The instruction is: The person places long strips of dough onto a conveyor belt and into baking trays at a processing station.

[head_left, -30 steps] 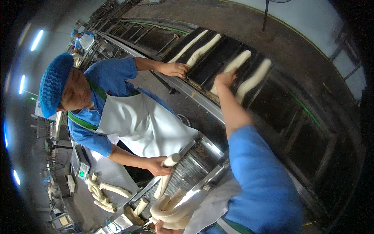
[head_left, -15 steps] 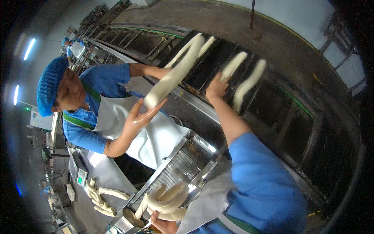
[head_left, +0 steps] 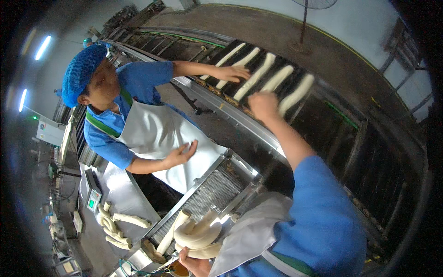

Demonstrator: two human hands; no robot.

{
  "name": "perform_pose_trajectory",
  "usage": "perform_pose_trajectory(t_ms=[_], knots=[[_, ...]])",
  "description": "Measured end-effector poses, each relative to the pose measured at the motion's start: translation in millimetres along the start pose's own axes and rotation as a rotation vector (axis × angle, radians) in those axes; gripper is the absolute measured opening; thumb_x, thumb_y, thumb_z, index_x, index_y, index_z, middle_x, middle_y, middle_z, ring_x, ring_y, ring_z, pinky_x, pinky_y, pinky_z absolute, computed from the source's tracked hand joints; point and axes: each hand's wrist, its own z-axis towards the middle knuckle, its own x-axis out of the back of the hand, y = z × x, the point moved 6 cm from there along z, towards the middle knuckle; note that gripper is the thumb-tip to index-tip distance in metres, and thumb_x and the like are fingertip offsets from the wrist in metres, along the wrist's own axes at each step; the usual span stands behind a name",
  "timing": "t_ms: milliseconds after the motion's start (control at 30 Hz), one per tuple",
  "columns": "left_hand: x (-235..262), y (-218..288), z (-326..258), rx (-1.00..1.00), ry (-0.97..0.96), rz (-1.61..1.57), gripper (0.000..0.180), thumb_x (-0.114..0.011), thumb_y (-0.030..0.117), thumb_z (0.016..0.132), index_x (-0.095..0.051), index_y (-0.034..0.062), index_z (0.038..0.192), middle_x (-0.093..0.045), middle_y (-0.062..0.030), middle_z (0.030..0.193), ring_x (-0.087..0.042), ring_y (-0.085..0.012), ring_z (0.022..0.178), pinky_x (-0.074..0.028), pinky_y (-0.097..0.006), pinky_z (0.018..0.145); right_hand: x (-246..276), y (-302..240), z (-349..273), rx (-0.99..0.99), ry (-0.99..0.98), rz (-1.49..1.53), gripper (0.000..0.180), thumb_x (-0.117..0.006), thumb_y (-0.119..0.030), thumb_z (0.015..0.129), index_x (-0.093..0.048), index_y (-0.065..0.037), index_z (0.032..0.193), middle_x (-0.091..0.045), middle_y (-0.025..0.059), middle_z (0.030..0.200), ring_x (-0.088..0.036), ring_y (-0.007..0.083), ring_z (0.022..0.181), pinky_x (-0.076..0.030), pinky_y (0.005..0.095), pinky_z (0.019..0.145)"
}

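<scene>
Several long pale dough strips lie side by side on a dark slatted tray. My right hand is curled over the near end of one dough strip; its fingertips are partly hidden. Just right of it lies another strip. Low in the view my left hand grips the edge of a thick coil of dough resting on a metal mesh conveyor. A co-worker's hand reaches over the strips, and that person's other hand is held open, palm up, before a white apron.
A steel table at left bears more dough pieces and a scale with a lit display. The tray's metal rail runs between me and the strips. A standing fan is beyond.
The co-worker has set the carried dough strip down on the tray and let go of it. My right hand has moved slightly right and its fingers have curled more; my left hand stays at the coil.
</scene>
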Motion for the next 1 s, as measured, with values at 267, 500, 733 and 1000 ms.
perform_pose_trajectory(t_ms=[267, 500, 733, 1000], knots=[[-6, 3, -22, 0.025, -0.015, -0.044, 0.047, -0.059, 0.024, 0.083, -0.047, 0.0063, 0.125, -0.05, -0.0141, 0.126, -0.052, -0.0265, 0.115, -0.044, -0.047, 0.097, -13, 22, -75, -0.258, -0.454, 0.089, 0.064, -0.036, -0.052, 0.097, -0.052, -0.001, 0.131, -0.052, 0.0204, 0.134, -0.053, 0.0325, 0.121, -0.017, 0.0513, 0.116], [-10, 4, -3, -0.089, -0.17, 0.013, 0.054, -0.069, -0.001, 0.081, -0.039, 0.0093, 0.125, -0.038, -0.0179, 0.135, -0.047, -0.0294, 0.122, -0.044, -0.046, 0.102, 35, -147, -206, -0.033, -0.877, 1.168, 0.038, -0.064, -0.033, 0.091, -0.065, -0.002, 0.113, -0.067, 0.0126, 0.11, -0.064, 0.0237, 0.102, -0.052, 0.0389, 0.089], [-62, -7, 5, -0.02, -0.176, 0.223, 0.055, -0.065, 0.01, 0.073, -0.052, -0.0003, 0.125, -0.06, -0.0162, 0.116, -0.06, -0.0309, 0.108, -0.049, -0.046, 0.094, 77, -269, -280, 0.236, -1.332, 1.504, 0.062, -0.072, -0.041, 0.085, -0.057, 0.004, 0.126, -0.065, 0.0139, 0.115, -0.06, 0.0191, 0.103, -0.048, 0.033, 0.09], [-104, -4, 10, 0.152, -0.346, 0.217, 0.043, -0.062, 0.005, 0.082, -0.05, -0.0025, 0.123, -0.058, -0.0174, 0.119, -0.057, -0.0281, 0.112, -0.048, -0.041, 0.098, 112, -266, -264, 0.149, -1.083, 1.682, 0.079, -0.082, -0.021, 0.068, -0.045, 0.005, 0.133, -0.062, 0.0182, 0.116, -0.059, 0.0247, 0.108, -0.047, 0.0334, 0.095]])
